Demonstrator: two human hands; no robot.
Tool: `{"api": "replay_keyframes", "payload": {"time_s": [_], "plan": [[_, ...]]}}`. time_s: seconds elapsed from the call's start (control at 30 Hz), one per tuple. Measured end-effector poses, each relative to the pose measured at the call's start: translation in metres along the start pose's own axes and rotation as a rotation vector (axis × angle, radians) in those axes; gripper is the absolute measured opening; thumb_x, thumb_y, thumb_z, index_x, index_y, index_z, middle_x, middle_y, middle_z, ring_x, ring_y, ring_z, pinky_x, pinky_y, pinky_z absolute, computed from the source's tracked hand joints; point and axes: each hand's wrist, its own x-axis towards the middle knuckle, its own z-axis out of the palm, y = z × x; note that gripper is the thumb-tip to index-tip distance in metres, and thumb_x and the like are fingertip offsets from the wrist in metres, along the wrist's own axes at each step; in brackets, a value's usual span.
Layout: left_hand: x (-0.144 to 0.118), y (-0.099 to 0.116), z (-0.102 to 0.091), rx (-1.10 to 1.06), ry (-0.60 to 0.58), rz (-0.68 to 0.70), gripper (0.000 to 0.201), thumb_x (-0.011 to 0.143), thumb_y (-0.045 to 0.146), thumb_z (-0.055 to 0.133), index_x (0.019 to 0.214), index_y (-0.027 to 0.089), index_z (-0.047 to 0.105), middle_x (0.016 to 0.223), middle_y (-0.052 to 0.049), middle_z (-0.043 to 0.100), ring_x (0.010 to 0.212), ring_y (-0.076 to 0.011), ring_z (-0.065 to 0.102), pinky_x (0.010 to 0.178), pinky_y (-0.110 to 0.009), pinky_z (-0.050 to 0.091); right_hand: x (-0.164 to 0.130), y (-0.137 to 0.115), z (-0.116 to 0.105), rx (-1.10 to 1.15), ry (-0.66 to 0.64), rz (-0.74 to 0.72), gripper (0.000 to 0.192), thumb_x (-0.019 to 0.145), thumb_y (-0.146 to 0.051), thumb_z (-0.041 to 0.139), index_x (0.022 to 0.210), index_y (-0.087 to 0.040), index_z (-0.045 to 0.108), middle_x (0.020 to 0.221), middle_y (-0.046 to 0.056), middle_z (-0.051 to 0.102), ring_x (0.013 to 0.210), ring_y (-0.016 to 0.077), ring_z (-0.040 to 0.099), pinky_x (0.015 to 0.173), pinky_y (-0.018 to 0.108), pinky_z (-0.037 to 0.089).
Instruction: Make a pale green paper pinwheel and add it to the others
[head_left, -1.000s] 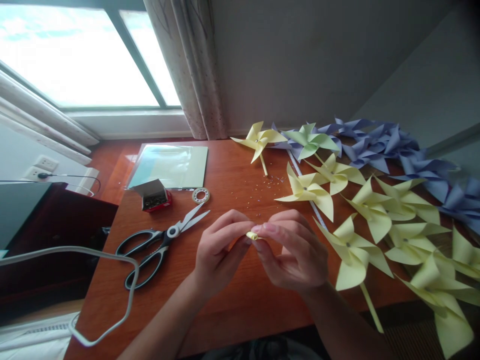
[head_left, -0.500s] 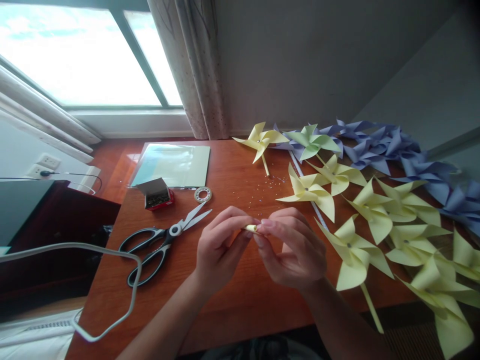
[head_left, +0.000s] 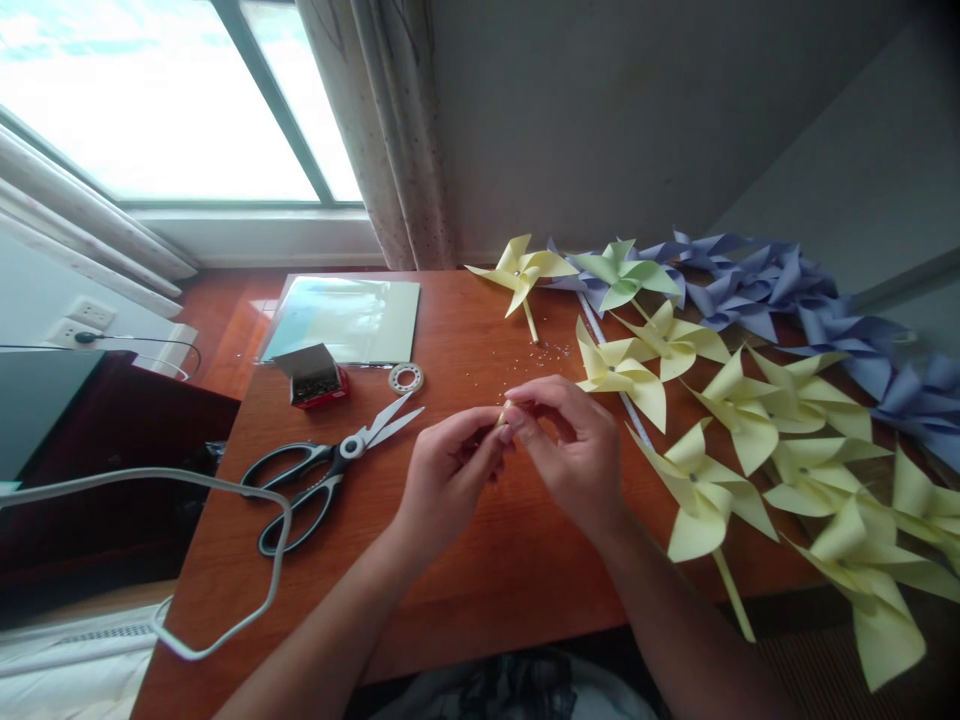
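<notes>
Between my fingertips is a small pale-yellow paper roll [head_left: 505, 411], mostly covered by the fingers. My left hand [head_left: 448, 470] pinches it from the left, thumb against forefinger. From the other side my right hand [head_left: 576, 455] is closed on its end, the two hands nearly touching just above the table. To the left lie black-and-white scissors [head_left: 351, 447], blades parted and pointing toward the hands. Right of my hands a yellow paper pinwheel [head_left: 621, 370] lies on the wooden table [head_left: 480, 610].
A red box of small dark pieces [head_left: 321, 390] stands open beside a tape roll [head_left: 406, 378] and a clear packet of coloured paper [head_left: 352, 315]. Yellow pinwheels [head_left: 705, 490] and purple ones [head_left: 757, 285] crowd the right. A white cable [head_left: 281, 560] crosses the left edge.
My right hand has turned, bringing its thumb forward and its fingers over the roll. The paper roll has tilted and moved slightly up; the hands are closer together.
</notes>
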Motion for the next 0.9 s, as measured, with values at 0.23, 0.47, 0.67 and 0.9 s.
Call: {"api": "replay_keyframes", "payload": {"time_s": [0.23, 0.47, 0.67, 0.9], "plan": [[0.003, 0.003, 0.0, -0.081, -0.132, -0.146, 0.035, 0.092, 0.045, 0.067, 0.101, 0.012, 0.073, 0.075, -0.005, 0.07, 0.056, -0.0114, 0.059, 0.05, -0.022, 0.048, 0.009, 0.014, -0.006, 0.164, 0.262, 0.144, 0.009, 0.087, -0.028, 0.075, 0.095, -0.025, 0.075, 0.089, 0.001, 0.074, 0.079, 0.0156, 0.069, 0.07, 0.028, 0.059], [0.006, 0.0, -0.002, -0.124, -0.168, -0.199, 0.033, 0.091, 0.043, 0.07, 0.099, 0.011, 0.073, 0.07, -0.005, 0.071, 0.05, -0.0086, 0.055, 0.048, -0.02, 0.045, 0.012, 0.021, -0.007, 0.243, 0.334, 0.177, 0.011, 0.084, -0.029, 0.079, 0.094, -0.025, 0.077, 0.088, 0.001, 0.075, 0.076, 0.014, 0.067, 0.068, 0.027, 0.057], [0.005, -0.001, 0.001, -0.124, -0.119, -0.159, 0.031, 0.09, 0.04, 0.071, 0.102, 0.012, 0.073, 0.071, -0.004, 0.071, 0.051, -0.0088, 0.056, 0.048, -0.02, 0.046, 0.014, 0.021, -0.005, 0.281, 0.33, 0.236, 0.014, 0.082, -0.03, 0.08, 0.094, -0.024, 0.076, 0.086, 0.001, 0.075, 0.075, 0.014, 0.066, 0.067, 0.027, 0.056], [0.004, -0.009, 0.003, 0.005, -0.085, -0.021, 0.028, 0.094, 0.037, 0.066, 0.107, 0.012, 0.072, 0.074, -0.004, 0.072, 0.054, -0.01, 0.06, 0.05, -0.021, 0.049, 0.013, 0.022, -0.003, 0.346, 0.3, 0.231, 0.015, 0.083, -0.027, 0.08, 0.098, -0.026, 0.077, 0.085, -0.001, 0.073, 0.073, 0.0112, 0.064, 0.065, 0.024, 0.053]]}}
